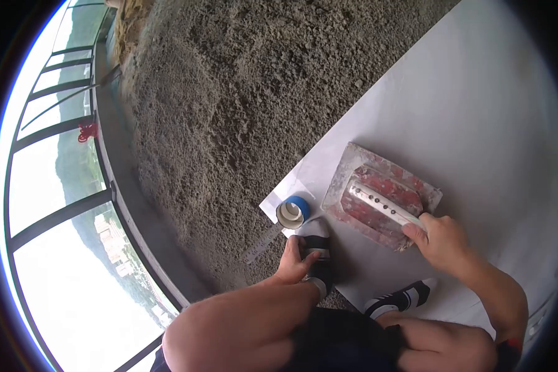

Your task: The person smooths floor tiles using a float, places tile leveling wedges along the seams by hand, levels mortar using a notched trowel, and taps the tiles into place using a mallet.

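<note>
My right hand (443, 243) is wrapped around the pale handle of a worn red hand float (387, 178). The float lies flat on a large light-grey tile (477, 105), its face smeared with dried mortar. Beside my left shoe (316, 237), my left hand (296, 261) is low, with thumb and forefinger apart and nothing visible between them; its other fingers are partly hidden. Just beyond that hand, a roll of tape (292, 212) with a blue outer edge sits at the tile's corner. A thin, see-through or metallic strip (263, 243) slants from the roll over the mortar.
Loose, crumbly grey mortar (229, 93) covers the floor beyond the tile's edge. To the left runs a low sill (127, 211) below framed windows (62, 180), with a red knotted ornament (87, 131) hanging there. My right shoe (402, 299) rests on the tile.
</note>
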`<state>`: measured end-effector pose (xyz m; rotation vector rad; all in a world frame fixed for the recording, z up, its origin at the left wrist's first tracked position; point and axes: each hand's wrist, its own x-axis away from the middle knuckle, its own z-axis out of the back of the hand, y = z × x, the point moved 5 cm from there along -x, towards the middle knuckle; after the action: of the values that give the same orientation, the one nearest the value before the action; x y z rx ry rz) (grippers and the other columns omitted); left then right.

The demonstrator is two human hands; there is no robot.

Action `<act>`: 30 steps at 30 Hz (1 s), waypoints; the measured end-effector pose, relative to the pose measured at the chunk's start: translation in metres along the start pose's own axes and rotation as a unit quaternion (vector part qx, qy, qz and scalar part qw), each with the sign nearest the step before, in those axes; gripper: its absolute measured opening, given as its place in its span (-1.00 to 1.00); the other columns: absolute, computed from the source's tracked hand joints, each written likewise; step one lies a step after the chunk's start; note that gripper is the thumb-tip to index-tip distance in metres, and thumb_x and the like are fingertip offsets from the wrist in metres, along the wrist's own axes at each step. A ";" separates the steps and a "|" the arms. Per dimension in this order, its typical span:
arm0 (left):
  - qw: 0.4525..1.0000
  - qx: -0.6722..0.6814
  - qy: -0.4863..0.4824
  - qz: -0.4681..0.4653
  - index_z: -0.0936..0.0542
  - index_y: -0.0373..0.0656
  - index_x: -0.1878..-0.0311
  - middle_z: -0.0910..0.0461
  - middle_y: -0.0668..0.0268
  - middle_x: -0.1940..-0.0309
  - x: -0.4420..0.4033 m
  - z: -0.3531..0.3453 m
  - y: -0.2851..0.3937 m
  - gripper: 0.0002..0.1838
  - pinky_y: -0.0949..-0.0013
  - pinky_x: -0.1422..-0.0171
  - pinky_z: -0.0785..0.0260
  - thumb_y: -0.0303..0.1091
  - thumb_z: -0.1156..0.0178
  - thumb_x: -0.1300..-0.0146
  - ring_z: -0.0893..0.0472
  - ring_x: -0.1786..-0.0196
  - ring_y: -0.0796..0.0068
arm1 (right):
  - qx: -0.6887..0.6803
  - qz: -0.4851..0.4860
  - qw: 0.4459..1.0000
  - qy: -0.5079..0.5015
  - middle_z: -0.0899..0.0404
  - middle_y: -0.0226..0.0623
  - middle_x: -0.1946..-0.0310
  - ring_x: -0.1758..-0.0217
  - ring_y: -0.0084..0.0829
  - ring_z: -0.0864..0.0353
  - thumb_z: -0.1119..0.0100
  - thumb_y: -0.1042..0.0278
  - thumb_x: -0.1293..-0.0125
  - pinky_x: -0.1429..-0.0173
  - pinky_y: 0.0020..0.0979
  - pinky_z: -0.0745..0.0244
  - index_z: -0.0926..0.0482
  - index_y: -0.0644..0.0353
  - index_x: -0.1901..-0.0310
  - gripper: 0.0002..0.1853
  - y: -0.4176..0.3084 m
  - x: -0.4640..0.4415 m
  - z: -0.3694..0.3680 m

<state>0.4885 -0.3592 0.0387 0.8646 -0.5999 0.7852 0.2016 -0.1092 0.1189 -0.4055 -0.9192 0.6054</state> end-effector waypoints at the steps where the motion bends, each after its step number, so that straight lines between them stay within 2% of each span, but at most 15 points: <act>1: 1.000 -0.012 0.008 -0.004 -0.32 -0.25 -0.05 -0.43 0.03 0.03 -0.007 0.011 0.019 -0.41 0.14 -0.14 -0.39 -0.08 -0.40 -0.21 -0.50 -0.03 0.10 | -0.038 -0.031 0.997 -0.054 -0.57 -0.01 0.67 0.56 0.10 -0.62 -0.08 -0.17 -0.43 0.41 0.01 -0.53 -0.50 0.24 0.40 -0.46 -0.011 0.004 0.013; 3: 0.991 0.134 0.011 -0.002 -0.34 -0.26 -0.04 -0.45 0.05 0.04 0.014 0.032 0.068 -0.43 0.16 -0.14 -0.39 -0.10 -0.40 -0.22 -0.51 -0.05 0.16 | -0.070 0.033 0.997 -0.027 -0.57 0.00 0.66 0.56 0.10 -0.62 -0.10 -0.16 -0.42 0.41 0.00 -0.53 -0.48 0.24 0.41 -0.47 -0.025 0.033 0.033; 7: 0.997 0.074 0.005 0.032 -0.35 -0.25 -0.03 -0.45 0.09 0.12 0.003 0.019 0.039 -0.47 0.19 -0.07 -0.39 -0.15 -0.40 -0.21 -0.48 0.05 0.23 | -0.058 0.212 0.973 0.073 -0.55 0.03 0.66 0.57 0.09 -0.61 -0.18 -0.14 -0.38 0.43 -0.04 -0.52 -0.45 0.24 0.44 -0.48 -0.002 0.079 0.019; 8: 0.998 0.054 0.004 0.038 -0.36 -0.25 -0.02 -0.45 0.11 0.14 -0.001 0.014 0.027 -0.48 0.20 -0.05 -0.39 -0.16 -0.40 -0.21 -0.47 0.08 0.26 | -0.059 0.211 0.973 0.070 -0.55 0.03 0.66 0.57 0.09 -0.61 -0.18 -0.14 -0.38 0.43 -0.04 -0.52 -0.45 0.24 0.44 -0.48 0.027 0.076 -0.001; 10: 0.996 0.078 0.038 -0.007 -0.35 -0.22 0.03 -0.42 0.15 0.21 -0.006 0.007 0.011 -0.46 0.21 0.02 -0.37 -0.17 -0.46 -0.14 -0.43 0.17 0.26 | 0.078 -0.004 0.993 0.091 -0.54 0.01 0.67 0.59 0.09 -0.58 -0.19 -0.13 -0.37 0.45 -0.06 -0.52 -0.45 0.23 0.45 -0.49 0.086 0.062 -0.043; 14: 0.998 0.053 0.035 0.020 -0.35 -0.22 0.05 -0.41 0.16 0.23 -0.002 0.003 0.005 -0.47 0.21 0.04 -0.37 -0.18 -0.46 -0.14 -0.42 0.19 0.28 | 0.085 -0.022 0.994 0.067 -0.55 -0.01 0.66 0.59 0.09 -0.57 -0.18 -0.08 -0.39 0.46 -0.07 -0.49 -0.46 0.23 0.45 -0.51 0.085 0.084 -0.037; 16: 0.998 0.045 0.042 -0.011 -0.35 -0.22 0.05 -0.40 0.16 0.24 -0.011 0.003 0.003 -0.47 0.21 0.06 -0.36 -0.19 -0.46 -0.13 -0.41 0.21 0.28 | -0.064 -0.065 0.996 0.013 -0.54 0.01 0.66 0.59 0.11 -0.57 -0.16 -0.07 -0.41 0.46 -0.07 -0.47 -0.48 0.24 0.44 -0.52 0.063 0.071 -0.024; 18: 0.997 0.043 0.049 -0.046 -0.36 -0.22 0.03 -0.39 0.19 0.24 -0.004 0.002 -0.001 -0.49 0.19 0.09 -0.35 -0.20 -0.45 -0.15 -0.37 0.25 0.28 | -0.129 -0.069 0.988 0.040 -0.51 -0.03 0.68 0.62 0.06 -0.56 -0.17 -0.14 -0.39 0.50 -0.10 -0.43 -0.45 0.24 0.47 -0.47 0.045 0.088 -0.020; 20: 0.995 0.101 -0.003 -0.011 -0.37 -0.23 0.02 -0.44 0.19 0.19 -0.002 0.002 0.000 -0.51 0.23 0.07 -0.38 -0.16 -0.41 -0.22 -0.43 0.19 0.32 | -0.123 0.062 0.982 0.126 -0.50 -0.11 0.69 0.63 0.01 -0.57 -0.21 -0.20 -0.34 0.53 -0.14 -0.44 -0.42 0.23 0.49 -0.42 0.023 0.115 -0.001; 21: 0.996 0.086 -0.003 -0.002 -0.37 -0.23 0.02 -0.45 0.18 0.18 -0.001 0.003 0.000 -0.51 0.22 0.05 -0.38 -0.16 -0.41 -0.22 -0.45 0.17 0.31 | -0.094 0.128 0.979 0.126 -0.44 -0.17 0.67 0.60 -0.06 -0.59 -0.17 0.01 -0.39 0.45 -0.15 -0.45 -0.43 0.27 0.42 -0.56 0.022 0.125 0.002; 22: 0.997 0.072 -0.001 0.004 -0.37 -0.24 0.02 -0.46 0.16 0.16 -0.001 0.003 0.000 -0.50 0.21 0.03 -0.39 -0.17 -0.41 -0.22 -0.46 0.15 0.30 | -0.097 0.125 0.980 0.124 -0.44 -0.17 0.67 0.60 -0.06 -0.59 -0.17 0.01 -0.39 0.45 -0.15 -0.45 -0.43 0.27 0.42 -0.56 0.038 0.127 -0.007; 24: 0.999 0.048 0.007 0.014 -0.36 -0.25 0.01 -0.47 0.13 0.14 -0.002 0.003 0.002 -0.49 0.20 0.00 -0.40 -0.17 -0.42 -0.22 -0.48 0.12 0.29 | -0.014 0.113 0.976 0.185 -0.53 -0.11 0.66 0.62 0.00 -0.58 -0.24 -0.16 -0.33 0.49 -0.14 -0.49 -0.45 0.26 0.45 -0.45 0.078 0.122 -0.030; 25: 0.999 0.037 0.012 0.017 -0.36 -0.25 0.00 -0.48 0.11 0.13 -0.002 0.003 0.002 -0.49 0.20 -0.02 -0.40 -0.17 -0.42 -0.22 -0.50 0.10 0.28 | -0.013 0.112 0.976 0.185 -0.53 -0.11 0.66 0.62 0.00 -0.58 -0.24 -0.16 -0.33 0.49 -0.14 -0.49 -0.45 0.26 0.45 -0.45 0.089 0.114 -0.040; 27: 0.999 0.022 0.018 0.017 -0.36 -0.26 0.00 -0.48 0.10 0.12 -0.008 0.002 0.001 -0.48 0.19 -0.04 -0.41 -0.18 -0.42 -0.21 -0.51 0.08 0.27 | 0.059 -0.051 0.983 0.165 -0.55 -0.04 0.65 0.60 0.05 -0.57 -0.21 -0.13 -0.37 0.45 -0.10 -0.49 -0.47 0.26 0.43 -0.47 0.121 0.090 -0.055; 30: 0.999 0.032 0.043 -0.003 -0.36 -0.24 -0.01 -0.47 0.09 0.14 -0.001 -0.002 -0.002 -0.48 0.19 -0.03 -0.40 -0.21 -0.44 -0.18 -0.50 0.11 0.26 | 0.024 -0.078 0.989 0.127 -0.56 0.00 0.65 0.57 0.09 -0.57 -0.18 -0.09 -0.40 0.40 -0.10 -0.51 -0.49 0.27 0.42 -0.50 0.115 0.090 -0.048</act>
<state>0.4899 -0.3587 0.0364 0.8865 -0.4980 0.8367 0.2475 0.0329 0.0819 -0.3542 -0.6828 0.4210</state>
